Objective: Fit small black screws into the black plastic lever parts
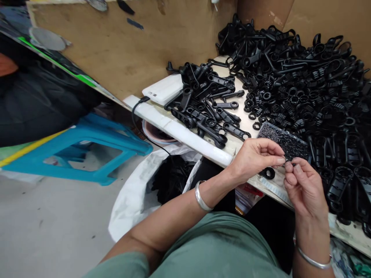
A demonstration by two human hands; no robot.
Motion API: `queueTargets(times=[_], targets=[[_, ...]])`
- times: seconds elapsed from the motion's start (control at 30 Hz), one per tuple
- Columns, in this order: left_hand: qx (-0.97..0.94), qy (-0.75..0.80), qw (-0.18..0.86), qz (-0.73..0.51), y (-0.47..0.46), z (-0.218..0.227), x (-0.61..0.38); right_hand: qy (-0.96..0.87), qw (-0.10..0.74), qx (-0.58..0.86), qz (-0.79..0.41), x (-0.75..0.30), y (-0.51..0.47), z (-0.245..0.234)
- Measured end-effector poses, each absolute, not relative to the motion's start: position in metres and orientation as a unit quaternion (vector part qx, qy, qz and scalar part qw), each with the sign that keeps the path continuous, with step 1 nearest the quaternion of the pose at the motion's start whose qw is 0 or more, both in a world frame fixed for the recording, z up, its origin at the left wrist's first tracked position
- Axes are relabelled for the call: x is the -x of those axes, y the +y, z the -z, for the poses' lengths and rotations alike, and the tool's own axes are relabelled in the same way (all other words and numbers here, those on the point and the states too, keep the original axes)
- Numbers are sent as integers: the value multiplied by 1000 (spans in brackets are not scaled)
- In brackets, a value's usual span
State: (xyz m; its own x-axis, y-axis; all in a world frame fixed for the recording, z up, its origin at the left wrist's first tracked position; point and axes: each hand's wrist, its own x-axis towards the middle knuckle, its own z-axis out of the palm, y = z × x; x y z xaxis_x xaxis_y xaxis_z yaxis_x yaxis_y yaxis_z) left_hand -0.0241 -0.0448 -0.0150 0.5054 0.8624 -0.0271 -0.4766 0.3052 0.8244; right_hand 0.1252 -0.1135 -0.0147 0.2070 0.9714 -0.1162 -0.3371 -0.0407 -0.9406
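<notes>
My left hand (pixel 256 158) is closed, thumb and index finger pinched together, and what lies between the tips is too small to name. Right beside it, my right hand (pixel 305 187) is closed too, with a small black part (pixel 294 165) between its fingertips. The two hands almost meet over the table's front edge. Just beyond them, a shallow clear box (pixel 269 133) holds many tiny black and grey pieces. A black plastic ring (pixel 269 173) lies under the left hand.
Black plastic arms (pixel 208 104) are scattered at left, and a large heap of black parts (pixel 290 58) fills the back right. A white power bank (pixel 164 89) with a cable lies at the table's edge. Below are a white sack (pixel 130 204) and a blue stool (pixel 87 150).
</notes>
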Motion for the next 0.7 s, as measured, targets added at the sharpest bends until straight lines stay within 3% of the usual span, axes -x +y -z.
queueTargets(times=[0.43,0.7], targets=[[-386,234,781,-432,-50,15,24,-303,628,456,-553,-125,-116,19],[-375,239,784,-433,-50,18,23,-347,639,528,-439,-120,-120,17]])
